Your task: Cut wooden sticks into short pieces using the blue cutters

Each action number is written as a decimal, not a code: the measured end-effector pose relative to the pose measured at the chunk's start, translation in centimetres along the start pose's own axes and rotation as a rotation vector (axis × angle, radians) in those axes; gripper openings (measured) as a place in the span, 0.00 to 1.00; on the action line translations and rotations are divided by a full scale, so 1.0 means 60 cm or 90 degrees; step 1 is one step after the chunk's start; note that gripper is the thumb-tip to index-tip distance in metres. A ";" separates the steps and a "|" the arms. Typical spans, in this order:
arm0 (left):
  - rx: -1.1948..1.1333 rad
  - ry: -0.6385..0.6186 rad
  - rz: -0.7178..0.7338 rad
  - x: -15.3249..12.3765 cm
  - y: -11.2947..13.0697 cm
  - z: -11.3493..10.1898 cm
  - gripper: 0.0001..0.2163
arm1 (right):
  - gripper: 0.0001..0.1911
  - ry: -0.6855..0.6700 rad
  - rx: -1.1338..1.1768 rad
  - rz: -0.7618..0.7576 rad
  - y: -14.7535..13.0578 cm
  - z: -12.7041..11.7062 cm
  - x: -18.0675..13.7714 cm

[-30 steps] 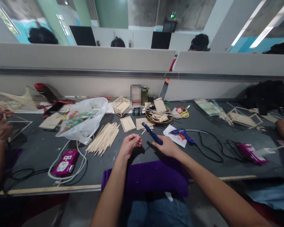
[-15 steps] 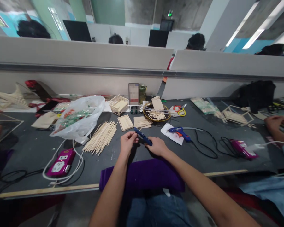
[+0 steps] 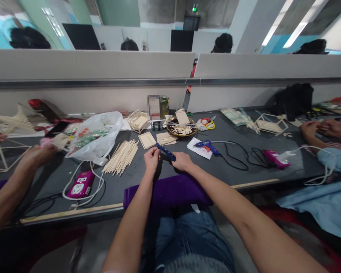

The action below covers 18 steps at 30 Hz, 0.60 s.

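Note:
My right hand (image 3: pixel 183 161) is wrapped round one end of a long, narrow dark blue hand tool (image 3: pixel 167 152); its exact kind is unclear. At the tool's far end, my left hand (image 3: pixel 152 156) is closed in a pinch, and whatever lies between its fingertips is too small to make out. Both hands are above the dark table, just beyond a folded purple cloth (image 3: pixel 167 191) at the front edge. To the left lies a pile of thin wooden sticks (image 3: pixel 122 157). A small stick-built tray (image 3: pixel 147 140) sits just beyond my hands.
A blue glue gun (image 3: pixel 207 146) rests on white paper to the right, its cable trailing. Behind are a basket of sticks (image 3: pixel 182 129), scissors (image 3: pixel 208 123) and a plastic bag (image 3: pixel 95 136). Purple boxes (image 3: pixel 81 184) with cords flank me. A co-worker's arm (image 3: pixel 19 178) reaches in at left.
My view has shifted somewhat, so the table contents appear moved. My hands keep the same hold around the blue tool. At left, a co-worker's arm has come further into view beside a stick frame.

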<state>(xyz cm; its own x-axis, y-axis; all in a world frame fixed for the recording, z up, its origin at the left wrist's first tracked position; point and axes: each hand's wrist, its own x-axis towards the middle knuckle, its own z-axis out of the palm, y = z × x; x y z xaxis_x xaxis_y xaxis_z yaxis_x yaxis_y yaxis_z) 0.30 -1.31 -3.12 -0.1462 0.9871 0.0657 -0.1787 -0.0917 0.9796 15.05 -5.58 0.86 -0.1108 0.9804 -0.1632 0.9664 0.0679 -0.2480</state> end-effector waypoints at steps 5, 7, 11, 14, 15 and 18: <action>-0.001 0.015 -0.011 0.005 -0.001 -0.002 0.05 | 0.17 0.010 -0.012 -0.004 -0.004 0.000 0.006; 0.001 0.011 -0.005 0.006 -0.003 -0.003 0.05 | 0.17 0.011 -0.014 -0.004 -0.003 0.001 0.010; 0.001 0.007 0.006 0.008 -0.006 -0.004 0.06 | 0.16 0.012 -0.018 -0.003 -0.002 0.002 0.012; -0.002 0.013 0.001 0.008 -0.004 -0.004 0.06 | 0.16 0.019 -0.022 0.009 -0.005 0.006 0.008; -0.002 0.014 -0.002 0.008 -0.003 -0.003 0.07 | 0.17 0.023 -0.023 0.015 -0.006 0.007 0.006; -0.001 0.009 -0.007 0.009 0.001 -0.005 0.08 | 0.17 0.035 -0.027 0.023 -0.011 0.011 0.002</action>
<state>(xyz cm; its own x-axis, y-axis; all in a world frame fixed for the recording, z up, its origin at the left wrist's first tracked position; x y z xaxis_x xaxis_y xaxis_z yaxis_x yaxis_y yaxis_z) -0.05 -0.83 -3.10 -0.1586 0.9860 0.0514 -0.1821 -0.0804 0.9800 14.25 -5.65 0.38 -0.0643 0.9909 -0.1186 0.9786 0.0394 -0.2018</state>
